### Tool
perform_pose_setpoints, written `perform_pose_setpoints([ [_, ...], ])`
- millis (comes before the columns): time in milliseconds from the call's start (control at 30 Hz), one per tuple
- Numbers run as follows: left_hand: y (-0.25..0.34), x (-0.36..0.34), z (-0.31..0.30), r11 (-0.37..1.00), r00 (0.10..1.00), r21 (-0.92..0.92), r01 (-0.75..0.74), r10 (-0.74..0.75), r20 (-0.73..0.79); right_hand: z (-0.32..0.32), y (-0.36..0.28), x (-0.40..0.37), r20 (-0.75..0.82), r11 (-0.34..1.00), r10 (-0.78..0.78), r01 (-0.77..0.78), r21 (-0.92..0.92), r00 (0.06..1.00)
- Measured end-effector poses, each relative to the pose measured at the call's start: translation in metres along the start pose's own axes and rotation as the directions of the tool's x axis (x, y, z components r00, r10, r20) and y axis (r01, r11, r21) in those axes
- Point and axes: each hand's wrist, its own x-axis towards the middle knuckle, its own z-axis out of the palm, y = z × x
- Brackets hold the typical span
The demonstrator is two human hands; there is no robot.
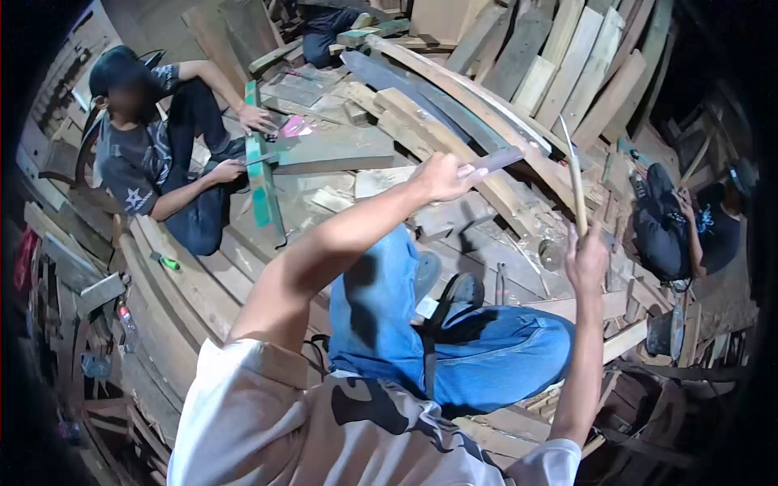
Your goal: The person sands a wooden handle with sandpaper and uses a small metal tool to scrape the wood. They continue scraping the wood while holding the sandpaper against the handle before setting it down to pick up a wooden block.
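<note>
My left hand is closed on one end of a flat, dark grey bar, which points to the right. To its right, my right hand grips a long pale wooden handle. A thin, slightly curved metal blade rises from the top of that handle. The two held tools are apart. Below my hands are my legs in blue jeans, folded on the floor.
At the left a seated person holds a green-painted board. Another person sits at the far right. Long planks lean at the back. Pliers and wood scraps lie in front of me.
</note>
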Motion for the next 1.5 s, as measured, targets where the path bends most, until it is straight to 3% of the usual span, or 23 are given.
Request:
perform_pose_setpoints([
  [133, 0.003, -0.015, -0.025, 0.999, 0.995, 0.043, -0.016, 0.020, -0.097, -0.014, -0.001, -0.004, 0.013, 0.999, 0.033, -0.033, -0.025, 0.999],
  [200, 0.017, -0.030, -0.043, 0.999, 0.988, 0.034, 0.022, -0.016, -0.157, -0.021, -0.006, -0.006, -0.139, 0.995, -0.051, 0.062, 0.075, 0.989],
  [300, 0.027, -0.043, -0.055, 0.997, 0.980, -0.018, 0.069, -0.071, -0.183, -0.030, -0.040, 0.003, -0.239, 0.984, -0.041, 0.080, 0.156, 0.970],
  [467, 0.034, -0.037, -0.052, 0.998, 0.986, 0.034, 0.055, -0.049, -0.158, -0.024, -0.078, 0.025, -0.207, 0.921, -0.003, 0.083, 0.379, 0.978],
  [500, 0.028, -0.032, -0.043, 0.998, 0.974, 0.042, 0.044, -0.034, -0.224, -0.025, -0.084, 0.030, -0.218, 0.919, -0.009, 0.094, 0.384, 0.976],
  [600, 0.028, -0.017, -0.035, 0.996, 0.974, -0.045, 0.074, -0.082, -0.213, -0.026, -0.096, 0.049, -0.217, 0.803, -0.002, 0.131, 0.582, 0.976],
  [633, 0.032, -0.012, -0.032, 0.996, 0.972, -0.052, 0.066, -0.076, -0.221, -0.022, -0.099, 0.058, -0.153, 0.730, 0.045, 0.072, 0.680, 0.987],
  [700, 0.039, -0.001, -0.024, 0.934, 0.970, -0.337, 0.117, -0.180, -0.163, -0.012, -0.102, 0.079, -0.020, 0.658, 0.063, -0.026, 0.753, 0.998],
  [767, 0.052, 0.012, -0.015, 0.797, 0.964, -0.579, 0.173, -0.257, -0.066, -0.023, -0.125, 0.095, 0.293, 0.431, 0.127, -0.319, 0.844, 0.948],
  [833, 0.046, 0.034, 0.010, 0.669, 0.966, -0.736, 0.101, -0.243, -0.089, 0.001, -0.130, 0.103, 0.273, 0.308, 0.166, -0.313, 0.899, 0.948],
  [867, 0.055, 0.038, 0.011, 0.576, 0.956, -0.802, 0.158, -0.291, -0.021, 0.013, -0.129, 0.100, 0.288, 0.274, 0.181, -0.330, 0.903, 0.940],
  [900, 0.052, 0.041, 0.014, 0.572, 0.962, -0.802, 0.172, -0.272, 0.012, 0.025, -0.125, 0.094, 0.304, 0.251, 0.197, -0.348, 0.903, 0.932],
  [967, 0.036, 0.041, 0.030, 0.481, 0.964, -0.857, 0.183, -0.258, 0.061, 0.043, -0.127, 0.076, 0.487, 0.091, 0.291, -0.531, 0.843, 0.823],
  [1033, 0.030, 0.032, 0.032, 0.410, 0.953, -0.888, 0.206, -0.289, 0.088, 0.067, -0.114, 0.068, 0.541, 0.168, 0.310, -0.605, 0.778, 0.782],
  [1100, 0.015, 0.035, 0.033, 0.459, 0.937, -0.845, 0.273, -0.326, 0.126, 0.074, -0.111, 0.069, 0.595, 0.116, 0.298, -0.647, 0.754, 0.746],
  [1200, 0.009, 0.041, 0.035, 0.503, 0.956, -0.834, 0.229, -0.277, 0.095, 0.084, -0.108, 0.073, 0.314, 0.349, 0.373, -0.446, 0.824, 0.873],
  [1233, 0.005, 0.043, 0.037, 0.588, 0.954, -0.768, 0.253, -0.283, 0.098, 0.087, -0.110, 0.075, 0.238, 0.366, 0.388, -0.386, 0.846, 0.890],
  [1333, 0.005, 0.040, 0.040, 0.560, 0.961, -0.790, 0.252, -0.239, 0.137, 0.088, -0.110, 0.083, 0.230, 0.333, 0.406, -0.377, 0.864, 0.885],
  [1400, 0.007, 0.043, 0.036, 0.509, 0.961, -0.820, 0.263, -0.218, 0.173, 0.091, -0.108, 0.090, 0.465, 0.153, 0.346, -0.538, 0.829, 0.815],
  [1500, 0.006, 0.049, 0.026, 0.554, 0.990, -0.822, 0.132, -0.119, 0.079, 0.097, -0.114, 0.093, 0.455, 0.185, 0.347, -0.536, 0.824, 0.820],
])
